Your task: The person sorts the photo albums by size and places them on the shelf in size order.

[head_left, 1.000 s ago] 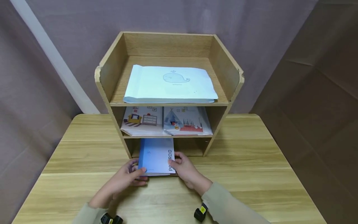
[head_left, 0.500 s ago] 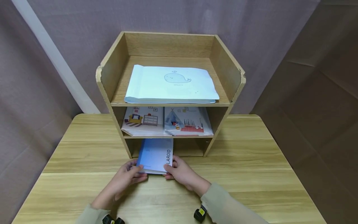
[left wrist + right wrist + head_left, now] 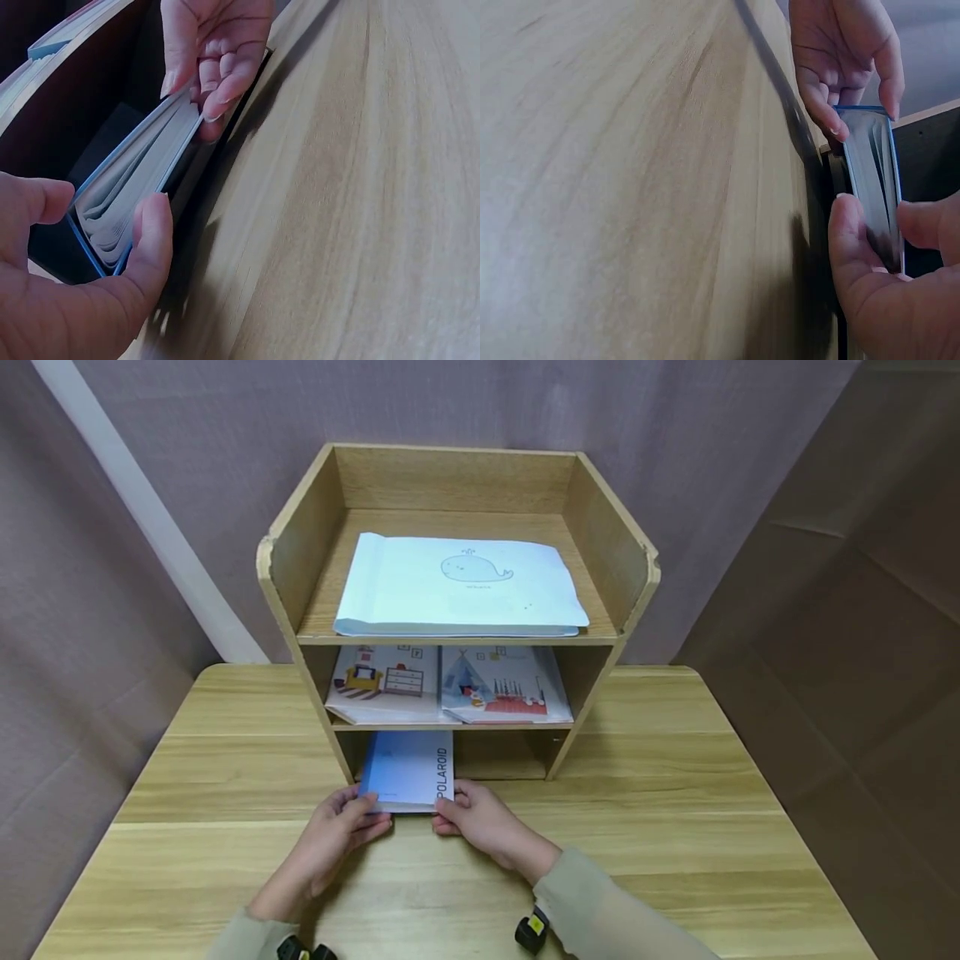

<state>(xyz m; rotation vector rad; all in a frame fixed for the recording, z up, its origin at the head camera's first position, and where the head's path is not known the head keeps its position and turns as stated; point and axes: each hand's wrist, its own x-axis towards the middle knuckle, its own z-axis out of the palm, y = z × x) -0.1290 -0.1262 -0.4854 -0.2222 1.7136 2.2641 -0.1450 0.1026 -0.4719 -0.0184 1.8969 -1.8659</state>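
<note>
A blue photo album (image 3: 408, 768) with "POLAROID" printed along its right side lies partly inside the bottom compartment of the wooden shelf (image 3: 585, 710), its near end sticking out. My left hand (image 3: 333, 831) grips the near left corner, thumb on top and fingers beneath. The near right corner is pinched by my right hand (image 3: 487, 827) in the same way. In the left wrist view the album's page edges (image 3: 135, 180) show between the two covers. The right wrist view shows both hands on the album (image 3: 870, 172). Its far end is hidden under the middle board.
On the top shelf lies a pale blue album (image 3: 461, 589) with a whale drawing. Two picture albums, one with furniture (image 3: 382, 681) and one with a tent (image 3: 502, 685), lie side by side on the middle shelf. The wooden table (image 3: 675, 827) extends around the shelf unit.
Both hands have pushed the blue album further into the bottom compartment and shifted it slightly left. The right hand has moved from its right side to the near right corner.
</note>
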